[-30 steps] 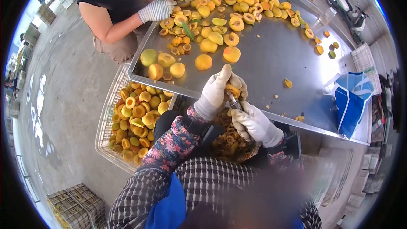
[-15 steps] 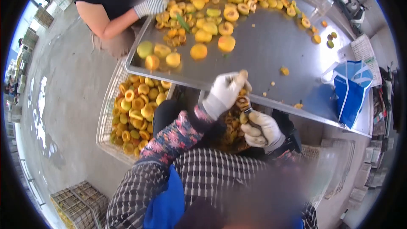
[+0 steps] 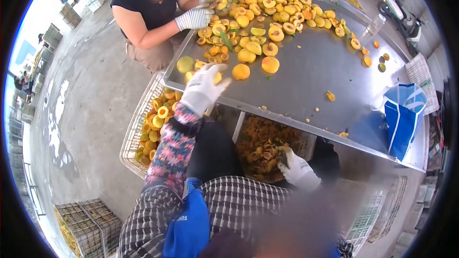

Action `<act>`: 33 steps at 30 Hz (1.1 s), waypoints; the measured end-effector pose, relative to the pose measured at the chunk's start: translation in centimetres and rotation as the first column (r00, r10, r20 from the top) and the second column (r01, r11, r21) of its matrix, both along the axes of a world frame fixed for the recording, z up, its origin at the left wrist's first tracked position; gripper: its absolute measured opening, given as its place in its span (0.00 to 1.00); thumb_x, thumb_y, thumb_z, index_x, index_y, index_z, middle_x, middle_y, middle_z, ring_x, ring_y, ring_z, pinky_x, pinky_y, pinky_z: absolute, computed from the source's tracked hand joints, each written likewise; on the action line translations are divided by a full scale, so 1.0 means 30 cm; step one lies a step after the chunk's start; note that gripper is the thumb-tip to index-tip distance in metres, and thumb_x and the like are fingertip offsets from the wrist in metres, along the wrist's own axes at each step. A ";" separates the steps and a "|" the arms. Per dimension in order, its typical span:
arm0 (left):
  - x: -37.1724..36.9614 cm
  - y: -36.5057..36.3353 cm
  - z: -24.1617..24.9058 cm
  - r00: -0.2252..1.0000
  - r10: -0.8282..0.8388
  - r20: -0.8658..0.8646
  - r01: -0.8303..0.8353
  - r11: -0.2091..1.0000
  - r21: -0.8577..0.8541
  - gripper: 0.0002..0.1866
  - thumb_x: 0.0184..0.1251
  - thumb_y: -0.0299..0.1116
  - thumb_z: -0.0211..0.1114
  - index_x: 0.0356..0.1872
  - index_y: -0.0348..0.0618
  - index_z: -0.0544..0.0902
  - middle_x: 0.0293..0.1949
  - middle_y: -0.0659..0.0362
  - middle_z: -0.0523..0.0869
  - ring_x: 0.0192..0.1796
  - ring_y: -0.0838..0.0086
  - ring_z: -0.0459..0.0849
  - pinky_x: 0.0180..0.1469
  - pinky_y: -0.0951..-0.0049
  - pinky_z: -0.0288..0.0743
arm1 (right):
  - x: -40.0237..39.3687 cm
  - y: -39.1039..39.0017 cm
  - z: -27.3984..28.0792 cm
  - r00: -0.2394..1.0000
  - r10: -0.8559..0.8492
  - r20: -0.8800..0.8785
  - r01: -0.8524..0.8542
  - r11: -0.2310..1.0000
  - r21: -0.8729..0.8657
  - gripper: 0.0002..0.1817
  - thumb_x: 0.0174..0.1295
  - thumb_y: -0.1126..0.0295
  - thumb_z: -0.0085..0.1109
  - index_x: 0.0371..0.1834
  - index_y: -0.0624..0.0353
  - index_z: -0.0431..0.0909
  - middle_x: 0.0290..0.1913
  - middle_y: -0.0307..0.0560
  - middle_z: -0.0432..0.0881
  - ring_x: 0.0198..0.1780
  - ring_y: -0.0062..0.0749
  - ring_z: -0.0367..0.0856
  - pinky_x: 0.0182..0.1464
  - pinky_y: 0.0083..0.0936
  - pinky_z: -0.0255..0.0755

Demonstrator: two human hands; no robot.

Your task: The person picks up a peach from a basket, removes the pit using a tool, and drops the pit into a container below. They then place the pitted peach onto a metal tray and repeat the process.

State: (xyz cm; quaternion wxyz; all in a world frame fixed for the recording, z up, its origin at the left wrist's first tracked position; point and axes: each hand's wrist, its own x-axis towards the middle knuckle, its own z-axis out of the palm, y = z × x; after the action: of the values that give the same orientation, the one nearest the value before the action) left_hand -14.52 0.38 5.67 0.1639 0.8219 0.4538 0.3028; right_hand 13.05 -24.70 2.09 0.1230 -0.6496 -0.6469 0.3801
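Note:
My left hand (image 3: pixel 204 88), in a white glove, reaches over the front left corner of the metal table (image 3: pixel 296 86). Its fingers are spread, overlapping the yellow fruit halves (image 3: pixel 188 76) there. Nearby lie a greenish fruit (image 3: pixel 185 64) and a yellow fruit (image 3: pixel 241 71). My right hand (image 3: pixel 299 169), gloved too, is lower, at the right side of a bin (image 3: pixel 308 145) of brownish fruit scraps (image 3: pixel 260 138). Its fingers are curled; I cannot tell what is in them.
A pile of fruit halves (image 3: pixel 282 2) covers the table's far side. Across the left corner, a person's striped gloves (image 3: pixel 193 18) are at the fruit. A white crate of fruit halves (image 3: pixel 128 150) stands below left. A blue bag (image 3: pixel 404 119) sits at the table's right end.
My left hand has left the fruit piece by my right hand and moved left to the table corner, opening. My right hand has dropped lower by the scraps bin. The view has shifted.

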 end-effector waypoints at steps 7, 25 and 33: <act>0.268 0.232 -0.255 0.956 -0.090 -0.278 0.057 0.990 -0.127 0.25 0.59 0.43 0.69 0.58 0.51 0.80 0.60 0.48 0.79 0.60 0.54 0.79 0.62 0.60 0.72 | -0.003 0.019 -0.013 0.996 0.010 -0.087 -0.002 0.996 0.091 0.33 0.65 0.63 0.55 0.71 0.63 0.56 0.49 0.73 0.78 0.50 0.66 0.78 0.50 0.49 0.72; 0.321 -0.182 0.006 0.133 0.545 0.828 0.831 0.394 -0.392 0.25 0.77 0.49 0.52 0.62 0.39 0.73 0.52 0.49 0.80 0.53 0.58 0.81 0.57 0.57 0.76 | -0.158 0.303 0.215 0.989 -0.084 -0.122 0.144 0.747 0.649 0.17 0.70 0.69 0.53 0.57 0.64 0.65 0.30 0.56 0.75 0.29 0.54 0.75 0.34 0.41 0.69; 0.340 -0.221 -0.022 0.178 0.517 0.837 0.773 0.453 -0.444 0.19 0.78 0.45 0.54 0.56 0.40 0.77 0.50 0.56 0.81 0.50 0.70 0.82 0.52 0.67 0.78 | -0.208 0.317 0.232 0.976 -0.193 -0.097 0.200 0.634 0.748 0.18 0.67 0.70 0.57 0.57 0.65 0.68 0.37 0.65 0.81 0.38 0.69 0.80 0.39 0.49 0.75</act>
State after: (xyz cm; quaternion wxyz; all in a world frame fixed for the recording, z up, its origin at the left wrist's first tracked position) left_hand -4.32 -6.24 4.99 0.8341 0.2465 0.2193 0.4420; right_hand 6.80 -15.20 9.04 0.4240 -0.6050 -0.6709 0.0648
